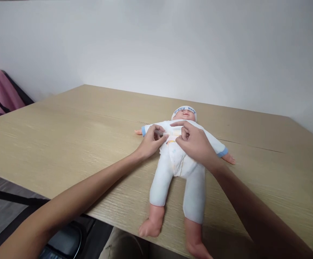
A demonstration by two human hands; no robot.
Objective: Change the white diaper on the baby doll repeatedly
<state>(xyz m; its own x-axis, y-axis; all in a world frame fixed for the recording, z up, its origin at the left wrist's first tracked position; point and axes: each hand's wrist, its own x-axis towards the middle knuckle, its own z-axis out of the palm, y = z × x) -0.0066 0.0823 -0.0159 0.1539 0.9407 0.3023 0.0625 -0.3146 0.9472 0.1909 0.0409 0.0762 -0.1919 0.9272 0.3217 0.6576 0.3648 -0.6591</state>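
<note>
A baby doll (159, 183) in white clothes with blue cuffs lies on its back, its feet towards me. Around its hips, over the trousers, is a white diaper (178, 156) with a small coloured print at the front waist. My left hand (151, 143) is closed at the diaper's waist on the left side, thumb and fingers pinching its pale edge or tab. On the other side my right hand (196, 143) is closed on the diaper's upper edge, its index finger stretched over the doll's chest. The exact grip there is partly hidden by my fingers.
The wooden table (64, 133) has a thin seam running across it, and its front edge lies under the doll's feet. A pale wall (156, 46) stands behind. Pink cloth (2, 88) hangs at far left; a dark chair (67, 239) is below the table edge.
</note>
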